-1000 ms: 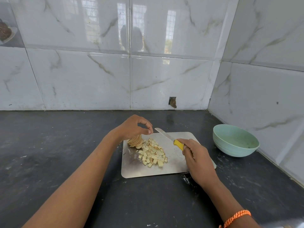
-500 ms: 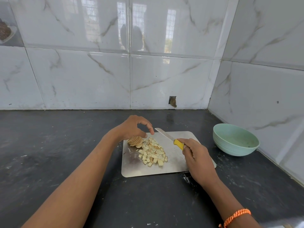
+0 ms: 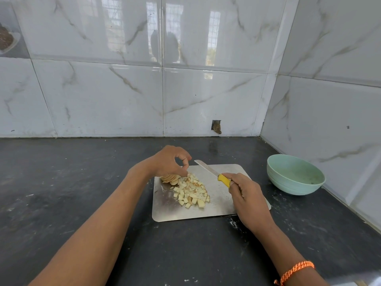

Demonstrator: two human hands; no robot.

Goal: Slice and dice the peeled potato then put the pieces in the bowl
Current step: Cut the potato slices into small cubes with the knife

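on a metal cutting board at the centre of the dark countertop: a heap of diced potato pieces, pale cubes spread from the board's middle toward 6 o'clock. at 10 o'clock of the heap, touching it, a short stack of potato slices, still round and uncut, partly hidden under the left hand. left hand hovering over the slices, fingers curled, thumb tip and forefinger tip nearly meeting in a ring; cannot tell whether a slice is pinched or merely touched by the lower fingertips. right hand at 3 o'clock of the heap, fingers wrapped round the yellow handle of a knife, serrated blade pointing toward 10 o'clock, raised slightly over the board's far edge, tip near the left hand's fingers but apart from them. an orange braided wristband on the right wrist. at 2 o'clock of the board, well apart from it, a mint-green bowl near the right-hand tiled wall, no potato visible inside. marble-look tiles behind, with a small chipped hole at 12 o'clock just above the countertop.
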